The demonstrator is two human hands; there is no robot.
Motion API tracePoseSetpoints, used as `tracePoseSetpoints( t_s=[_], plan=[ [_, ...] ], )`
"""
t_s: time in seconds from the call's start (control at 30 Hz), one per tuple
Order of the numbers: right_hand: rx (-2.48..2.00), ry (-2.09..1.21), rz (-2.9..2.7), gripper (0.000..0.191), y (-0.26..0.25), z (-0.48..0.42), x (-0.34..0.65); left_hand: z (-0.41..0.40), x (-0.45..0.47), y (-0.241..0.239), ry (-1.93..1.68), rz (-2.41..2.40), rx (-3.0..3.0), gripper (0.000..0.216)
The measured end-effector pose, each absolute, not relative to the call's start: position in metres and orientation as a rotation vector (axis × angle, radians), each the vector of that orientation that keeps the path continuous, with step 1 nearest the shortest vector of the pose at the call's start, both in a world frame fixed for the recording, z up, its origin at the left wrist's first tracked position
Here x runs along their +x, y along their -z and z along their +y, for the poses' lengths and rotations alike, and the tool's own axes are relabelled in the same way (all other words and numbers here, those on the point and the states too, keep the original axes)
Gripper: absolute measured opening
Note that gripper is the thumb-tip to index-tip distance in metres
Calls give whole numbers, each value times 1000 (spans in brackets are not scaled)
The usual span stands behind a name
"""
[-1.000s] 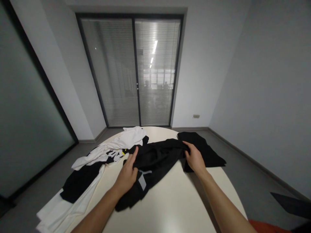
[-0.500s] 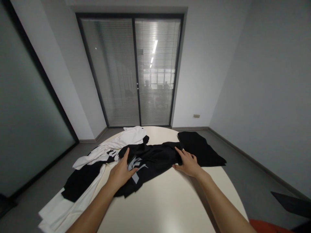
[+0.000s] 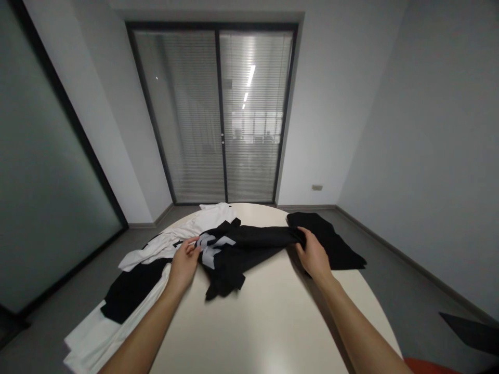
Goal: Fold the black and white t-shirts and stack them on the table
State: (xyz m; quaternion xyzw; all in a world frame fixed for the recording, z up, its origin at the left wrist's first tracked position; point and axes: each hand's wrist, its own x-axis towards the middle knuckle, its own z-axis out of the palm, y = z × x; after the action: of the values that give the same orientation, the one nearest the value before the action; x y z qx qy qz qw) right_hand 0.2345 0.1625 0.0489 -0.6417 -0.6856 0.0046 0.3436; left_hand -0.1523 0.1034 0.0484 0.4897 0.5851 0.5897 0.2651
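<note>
Pinching w/ fingertips drawn in narrow on L hand [image 3: 184, 267], at grey-printed end of blk garment [image 3: 265, 239]; gripping opp. end betw. thumb & fingers w/ R hand [image 3: 315, 257]; can't tell no. of layers in either hold; keeping garment strung crosswise betw. both, over far half of table [image 3: 273, 317], w/ loose flap drooping nr-side below print; can't tell if touching tabletop; could crease or bunch if laid w/ flap tucked under; could skew if tugged harder one side; could slip out at L, given so slim a pinch; to L, right by printed end, see heap of blk & white clothes [image 3: 134, 291]; might snag that w/ a sideways sweep; to R, just past R hand, see dark folded cloth [image 3: 329, 241], v. similar colour; might catch its edge by mistake & rumple it; beyond, see glass doors w/ blinds [image 3: 253, 156], prob. no hazard.
</note>
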Motion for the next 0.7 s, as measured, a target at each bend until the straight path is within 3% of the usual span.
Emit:
tracePoseSetpoints(
  t_s=[0.13, 0.2, 0.27, 0.33, 0.43, 0.57, 0.7],
  plan=[
    [-1730, 168, -1844, 60, -44, 159, 229, 96, -148, -53, -1632, 1883, 1697, 38],
    [-1706, 201, -1904, 54, -45, 156, 225, 83, -136, -64, -1544, 1841, 1938, 37],
    [-1648, 155, -2011, 39, -50, 153, 222, 68, -124, -74, -1198, 1526, 2252, 37],
    [-1563, 71, -2135, 23, -56, 151, 218, 56, -113, -78, -802, 1213, 2441, 56],
    [-1440, -55, -2268, 14, -62, 148, 213, 50, -104, -73, -566, 1142, 2432, 59],
    [-1254, -226, -2389, 24, -65, 143, 210, 61, -100, -60, -853, 1264, 2146, 32],
    [-1096, -281, -2475, 39, -65, 140, 208, 70, -93, -60, -1385, 1287, 1501, 40]
  ],
)
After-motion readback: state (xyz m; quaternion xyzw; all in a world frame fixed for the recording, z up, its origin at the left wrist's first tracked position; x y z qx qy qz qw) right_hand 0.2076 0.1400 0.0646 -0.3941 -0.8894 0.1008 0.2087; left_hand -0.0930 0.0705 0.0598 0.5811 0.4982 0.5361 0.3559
